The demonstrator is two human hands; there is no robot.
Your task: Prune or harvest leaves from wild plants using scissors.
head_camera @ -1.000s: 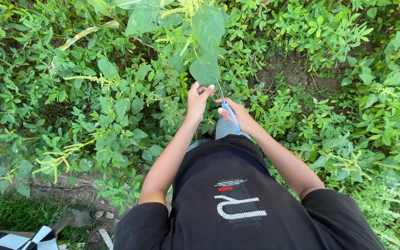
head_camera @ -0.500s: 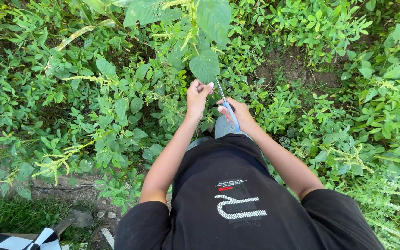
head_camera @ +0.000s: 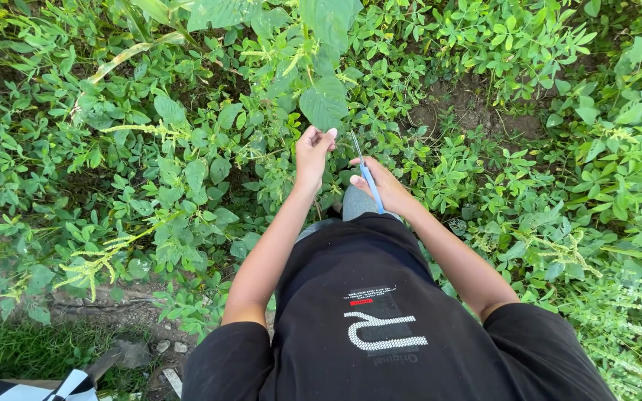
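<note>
Standing amid low green ground cover, a person in a black T-shirt (head_camera: 369,312) works w/ both bare hands on a tall leafy plant (head_camera: 313,52) directly ahead. Left hand (head_camera: 312,154) is raised w/ fingers curled together at the base of a broad green leaf (head_camera: 324,102), fingertips touching or just under the leaf's lower edge; whether they actually pinch the stalk can't be told from this angle. Right hand (head_camera: 379,184) is closed round the blue handles of a pair of scissors (head_camera: 365,174), gripping them firmly. Scissors point up and slightly left, metal blades reaching toward the same leaf, tips just right of the left hand's fingers and just below the leaf. Blades look near together, but too thin to say for sure. Leaf hangs above and between both hands, closer to the left. Bare brown soil (head_camera: 462,111) shows upper right, well apart from the hands. Pale seed spikes (head_camera: 98,256) lie at left among the foliage. A black-and-white checked cloth (head_camera: 31,388) sits at the bottom left corner, beside small stones (head_camera: 169,345)
</note>
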